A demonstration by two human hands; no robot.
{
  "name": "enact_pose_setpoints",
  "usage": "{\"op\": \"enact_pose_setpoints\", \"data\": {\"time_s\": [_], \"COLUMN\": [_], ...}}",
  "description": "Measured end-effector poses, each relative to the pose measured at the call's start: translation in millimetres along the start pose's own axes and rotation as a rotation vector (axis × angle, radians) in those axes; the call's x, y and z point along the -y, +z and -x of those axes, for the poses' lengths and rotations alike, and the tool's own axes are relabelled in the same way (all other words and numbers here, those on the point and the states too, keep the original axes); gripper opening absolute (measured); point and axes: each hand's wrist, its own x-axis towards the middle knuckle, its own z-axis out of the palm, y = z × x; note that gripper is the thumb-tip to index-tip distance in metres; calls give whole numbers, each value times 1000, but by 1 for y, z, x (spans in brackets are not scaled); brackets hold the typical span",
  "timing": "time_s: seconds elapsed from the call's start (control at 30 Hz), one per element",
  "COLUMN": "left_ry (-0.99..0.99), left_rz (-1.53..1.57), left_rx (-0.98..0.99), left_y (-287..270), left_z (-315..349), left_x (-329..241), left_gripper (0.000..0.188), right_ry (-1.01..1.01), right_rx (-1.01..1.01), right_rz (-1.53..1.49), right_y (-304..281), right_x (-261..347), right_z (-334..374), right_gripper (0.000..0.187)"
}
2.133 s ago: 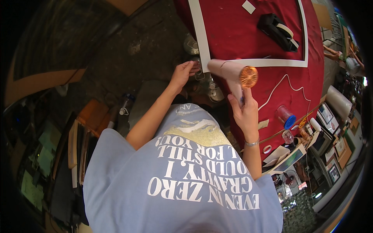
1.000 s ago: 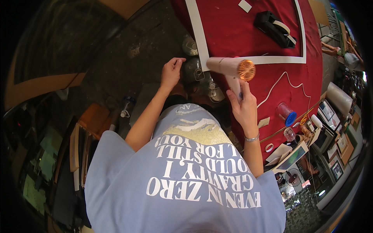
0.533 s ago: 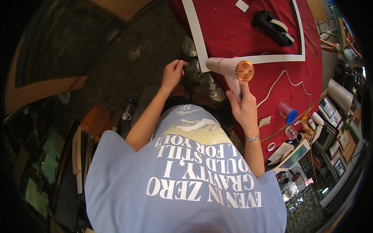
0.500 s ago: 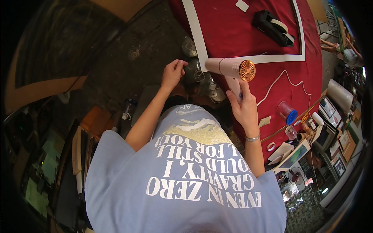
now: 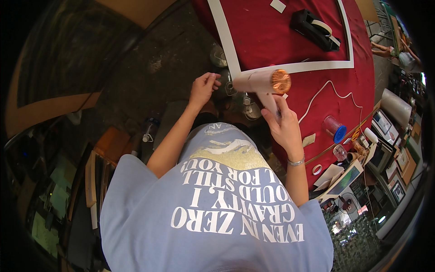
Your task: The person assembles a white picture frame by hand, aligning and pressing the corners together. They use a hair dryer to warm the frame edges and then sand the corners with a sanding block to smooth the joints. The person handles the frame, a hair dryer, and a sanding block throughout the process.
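My right hand (image 5: 284, 124) is wrapped round the handle of a pale pink hair dryer (image 5: 256, 82). The dryer's copper-coloured grille end points right, and its barrel points left toward my other hand. My left hand (image 5: 204, 90) hovers just left of the barrel, its fingers curled and pressed together; whatever may be between them is hidden or too small to make out. Beyond the dryer, a white rectangular frame-shaped border (image 5: 294, 68) lies on a red cloth-covered table (image 5: 335, 136).
A black tape dispenser (image 5: 315, 31) sits inside the white border, near a small white card (image 5: 277, 5). A white cord (image 5: 312, 102) curves over the cloth. To the right are a clear tub with a blue lid (image 5: 335, 129) and a tape roll (image 5: 316, 169). Glass bottles (image 5: 250, 109) stand below the table edge.
The hair dryer has shifted slightly left and tilted, its barrel end lower and its grille end higher. My left hand has moved a little to the right and down.
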Motion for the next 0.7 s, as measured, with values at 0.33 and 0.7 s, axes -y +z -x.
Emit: {"op": "enact_pose_setpoints", "data": {"time_s": [0.33,0.7], "left_ry": [90,98], "left_rz": [-99,-60], "left_rx": [-27,-19], "left_y": [13,11], "left_z": [3,10], "left_x": [-1,4], "left_gripper": [33,35], "right_ry": [-12,-7], "right_rx": [-51,-65], "right_rz": [7,-43], "right_y": [4,5], "right_x": [-9,-5], "right_z": [2,2], "right_gripper": [34,36]}}
